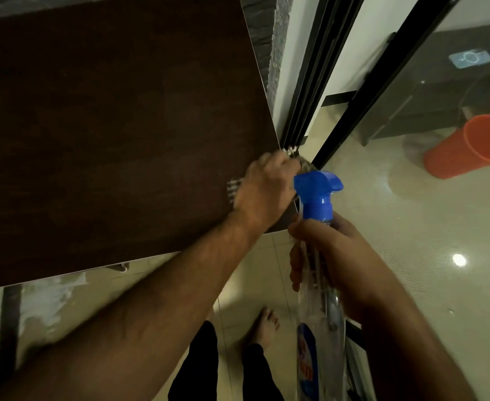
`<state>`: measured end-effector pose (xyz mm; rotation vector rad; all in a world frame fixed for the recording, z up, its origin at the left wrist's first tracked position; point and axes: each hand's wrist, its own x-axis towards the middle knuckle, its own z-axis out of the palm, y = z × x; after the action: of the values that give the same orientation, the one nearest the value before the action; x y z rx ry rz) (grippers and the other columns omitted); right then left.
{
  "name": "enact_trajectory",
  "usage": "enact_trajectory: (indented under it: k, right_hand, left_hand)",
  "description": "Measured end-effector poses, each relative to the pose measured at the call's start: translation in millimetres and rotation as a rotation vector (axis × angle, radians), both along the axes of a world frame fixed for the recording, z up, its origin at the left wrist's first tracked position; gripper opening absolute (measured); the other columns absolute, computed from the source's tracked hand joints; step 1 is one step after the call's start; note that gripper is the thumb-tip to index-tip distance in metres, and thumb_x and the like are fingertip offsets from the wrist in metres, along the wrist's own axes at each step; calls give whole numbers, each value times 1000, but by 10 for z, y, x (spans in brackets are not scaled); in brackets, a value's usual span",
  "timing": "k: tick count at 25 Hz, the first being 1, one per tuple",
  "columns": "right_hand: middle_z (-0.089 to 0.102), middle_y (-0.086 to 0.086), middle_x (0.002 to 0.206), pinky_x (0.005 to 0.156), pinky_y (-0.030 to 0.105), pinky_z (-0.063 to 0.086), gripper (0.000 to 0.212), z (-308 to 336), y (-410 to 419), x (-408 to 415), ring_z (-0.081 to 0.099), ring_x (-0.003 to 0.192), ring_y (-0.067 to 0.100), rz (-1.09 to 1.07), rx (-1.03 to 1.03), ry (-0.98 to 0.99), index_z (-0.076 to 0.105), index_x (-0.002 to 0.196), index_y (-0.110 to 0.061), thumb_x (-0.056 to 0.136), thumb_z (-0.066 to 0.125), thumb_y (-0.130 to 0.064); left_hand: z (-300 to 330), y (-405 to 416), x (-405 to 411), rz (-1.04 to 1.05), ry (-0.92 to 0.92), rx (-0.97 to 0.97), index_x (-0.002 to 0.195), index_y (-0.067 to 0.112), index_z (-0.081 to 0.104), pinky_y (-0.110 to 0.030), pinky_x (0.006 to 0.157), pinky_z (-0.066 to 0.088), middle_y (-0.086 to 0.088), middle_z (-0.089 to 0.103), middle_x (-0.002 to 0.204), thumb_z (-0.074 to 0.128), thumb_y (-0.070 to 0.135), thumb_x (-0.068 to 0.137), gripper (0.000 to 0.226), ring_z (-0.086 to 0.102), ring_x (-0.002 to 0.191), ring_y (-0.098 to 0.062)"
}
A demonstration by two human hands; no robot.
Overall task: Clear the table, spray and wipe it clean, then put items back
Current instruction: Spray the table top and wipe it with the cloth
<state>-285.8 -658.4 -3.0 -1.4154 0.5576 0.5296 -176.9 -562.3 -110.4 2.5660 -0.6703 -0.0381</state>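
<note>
Your left hand point(265, 192) is down on the near right corner of the dark wooden table point(107, 125), fingers curled over a striped cloth point(233, 189) and pressing it against the surface. Only the edges of the cloth peek out, one on the left of your knuckles and one past your fingertips at the corner. Your right hand point(333, 261) is just beside it, off the table's edge, fingers wrapped round the neck of a clear spray bottle point(320, 299). The bottle's blue trigger head point(317, 189) sits almost against your left hand. An orange bucket point(469, 146) stands on the tiled floor point(397, 227), well apart to the right.
</note>
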Motion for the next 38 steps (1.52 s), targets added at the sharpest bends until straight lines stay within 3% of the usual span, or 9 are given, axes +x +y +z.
enact_trajectory:
  k: [2, 6, 9, 11, 16, 25, 30, 34, 38]
  right_hand:
    - [59, 8, 62, 57, 37, 51, 12, 32, 3, -9, 57, 54, 22, -4, 6, -1, 54, 99, -15, 88, 59, -17]
    - [60, 11, 67, 53, 31, 52, 20, 108, 103, 16, 58, 53, 19, 24, 15, -3, 54, 107, -12, 89, 59, -19]
    - [60, 13, 72, 52, 29, 52, 23, 93, 193, 44, 59, 54, 19, 47, 13, -4, 53, 110, -13, 89, 59, -20]
    - [60, 12, 74, 53, 31, 53, 25, 71, 264, 48, 59, 55, 20, 61, 11, 1, 52, 112, -15, 89, 59, -20]
    - [58, 8, 72, 54, 30, 52, 16, 91, 455, 29, 58, 57, 18, 123, 20, 17, 52, 105, -21, 91, 58, -19]
    - [56, 5, 66, 56, 34, 50, 21, -11, 1139, 79, 55, 56, 20, 299, 67, 23, 52, 107, -17, 88, 62, -19]
    - [59, 10, 65, 61, 41, 49, 28, 148, 1366, -6, 55, 56, 25, 362, -58, -136, 50, 108, -5, 85, 61, -18]
    - [60, 7, 69, 63, 41, 52, 25, 438, 1429, -99, 57, 57, 21, 369, -103, -220, 52, 106, -19, 85, 66, -20]
    - [62, 2, 76, 75, 51, 56, 27, 814, 1374, -129, 62, 69, 21, 347, -184, -348, 53, 94, -35, 71, 66, -41]
  left_hand:
    - [21, 124, -185, -74, 38, 18, 109, 12, 58, -31, 86, 43, -2, 53, 103, 39, 22, 83, 33, 42, 87, -11]
    - [47, 356, -417, -169, 145, 22, 101, 22, 57, -34, 89, 44, 6, 51, 100, 55, 24, 91, 11, 43, 90, -6]
    - [173, 466, -542, -133, 217, -88, 102, 14, 59, -36, 90, 42, 7, 46, 92, 54, 17, 92, 11, 47, 91, -12]
    - [222, 566, -582, -128, 245, -67, 109, 9, 58, -30, 90, 39, 5, 44, 94, 53, 15, 94, 17, 45, 94, -13]
    - [129, 1147, -613, -198, 137, 88, 102, 12, 64, -40, 86, 47, -5, 59, 103, 64, 8, 80, 23, 54, 95, -23]
    - [88, 2489, -708, 319, 65, 170, 98, 2, 63, -39, 84, 44, -17, 59, 100, 68, 3, 76, 22, 54, 93, -33]
    - [140, 2779, -1147, 516, 220, 196, 101, 7, 63, -38, 84, 44, -12, 58, 102, 66, 12, 82, 20, 54, 96, -29]
    - [323, 2549, -1536, 614, 280, 50, 107, 7, 65, -36, 87, 45, -13, 63, 106, 63, 20, 88, 23, 57, 100, -30]
    - [780, 2218, -1535, 763, 217, -96, 98, 5, 63, -33, 77, 40, -13, 62, 96, 58, 24, 92, 20, 56, 92, -29]
